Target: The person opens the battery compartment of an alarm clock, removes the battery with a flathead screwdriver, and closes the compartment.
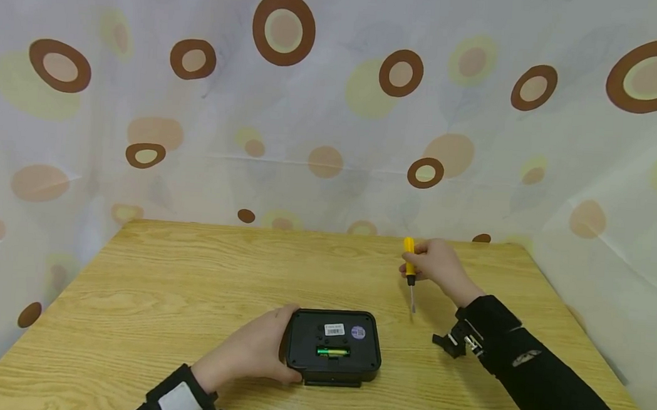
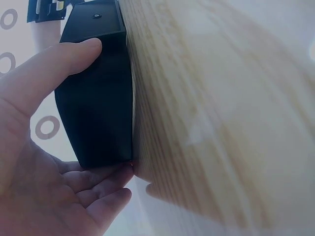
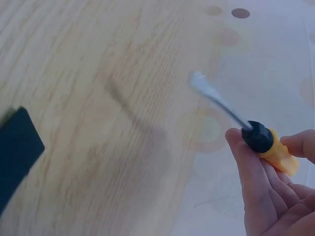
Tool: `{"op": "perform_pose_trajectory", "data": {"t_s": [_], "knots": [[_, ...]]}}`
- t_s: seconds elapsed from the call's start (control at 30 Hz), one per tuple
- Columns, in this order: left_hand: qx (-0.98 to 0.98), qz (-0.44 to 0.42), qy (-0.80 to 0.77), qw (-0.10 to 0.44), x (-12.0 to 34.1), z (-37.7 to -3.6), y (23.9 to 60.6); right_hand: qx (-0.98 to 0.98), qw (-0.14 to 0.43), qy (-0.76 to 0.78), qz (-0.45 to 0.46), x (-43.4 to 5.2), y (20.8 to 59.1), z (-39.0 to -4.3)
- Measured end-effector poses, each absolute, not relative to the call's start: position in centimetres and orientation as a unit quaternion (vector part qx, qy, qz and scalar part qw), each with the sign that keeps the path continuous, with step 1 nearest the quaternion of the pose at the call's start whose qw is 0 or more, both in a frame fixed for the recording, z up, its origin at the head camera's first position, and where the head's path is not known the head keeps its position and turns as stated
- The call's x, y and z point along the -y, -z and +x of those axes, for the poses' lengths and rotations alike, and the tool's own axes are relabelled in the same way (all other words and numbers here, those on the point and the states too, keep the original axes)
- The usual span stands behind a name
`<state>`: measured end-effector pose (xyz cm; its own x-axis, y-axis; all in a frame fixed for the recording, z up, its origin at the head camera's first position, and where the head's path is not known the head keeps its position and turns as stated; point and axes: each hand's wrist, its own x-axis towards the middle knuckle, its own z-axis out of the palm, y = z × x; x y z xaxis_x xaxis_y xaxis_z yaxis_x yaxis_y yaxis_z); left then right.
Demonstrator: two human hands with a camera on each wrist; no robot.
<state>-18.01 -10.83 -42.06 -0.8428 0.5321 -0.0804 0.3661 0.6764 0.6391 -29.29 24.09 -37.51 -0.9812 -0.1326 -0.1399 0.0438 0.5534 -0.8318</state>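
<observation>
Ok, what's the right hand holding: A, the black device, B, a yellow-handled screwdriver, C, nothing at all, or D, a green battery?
B: the right hand grips a screwdriver by its yellow handle, tip pointing down above the table, while the left hand holds the black device, where the green battery sits.

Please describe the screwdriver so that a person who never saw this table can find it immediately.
Look at the wooden table, toward its far right side. There the right hand holds the screwdriver upright above the surface, tip down. Its yellow handle and thin metal shaft set it apart from the flat black device.
</observation>
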Motion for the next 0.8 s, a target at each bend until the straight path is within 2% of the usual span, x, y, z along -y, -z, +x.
{"op": "perform_pose_trajectory", "data": {"t_s": [0.5,0.8], "knots": [[-0.91,0.242,-0.311,0.131,10.8,-18.0,42.0,-0.772,0.111,0.626,0.003,-23.3,37.2,-27.6],[-0.909,0.245,-0.311,0.128,11.0,-18.1,42.2,-0.757,0.034,0.653,-0.022,-22.6,37.7,-26.9]]}}
